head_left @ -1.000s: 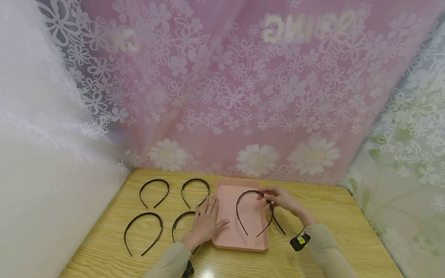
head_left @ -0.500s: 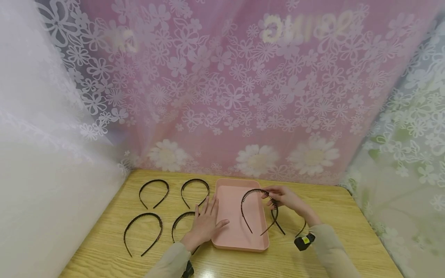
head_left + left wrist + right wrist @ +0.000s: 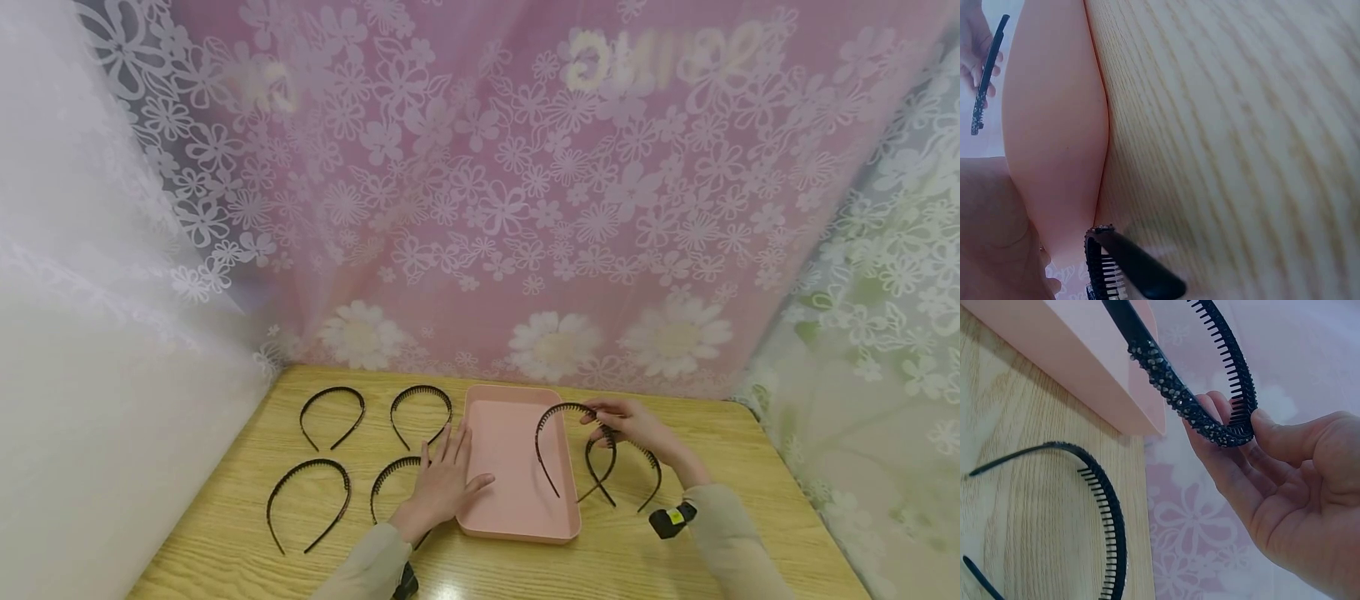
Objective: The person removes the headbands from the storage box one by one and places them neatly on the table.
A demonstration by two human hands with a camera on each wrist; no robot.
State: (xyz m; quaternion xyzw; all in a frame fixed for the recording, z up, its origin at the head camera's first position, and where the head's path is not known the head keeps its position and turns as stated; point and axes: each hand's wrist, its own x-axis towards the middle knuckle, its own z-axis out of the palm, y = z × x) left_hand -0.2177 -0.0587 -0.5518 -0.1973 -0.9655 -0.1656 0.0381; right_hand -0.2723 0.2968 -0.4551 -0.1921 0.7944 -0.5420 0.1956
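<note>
A black toothed headband, studded with dark stones in the right wrist view, is pinched at its top by my right hand. It is held up over the right rim of the pink tray. Below it another black headband lies on the table, partly covered by the held one. My left hand rests with straight fingers at the tray's left edge, thumb reaching over the rim. Under that hand a third headband is partly hidden; its end also shows in the left wrist view.
Several more headbands lie left of the tray: one at the back left, one at the front left and one behind my left hand. A pink flowered curtain hangs behind the wooden table.
My right hand has moved right with the headband, from over the tray to its right edge. The headband lying on the table there shows more fully. My left hand has stayed put.
</note>
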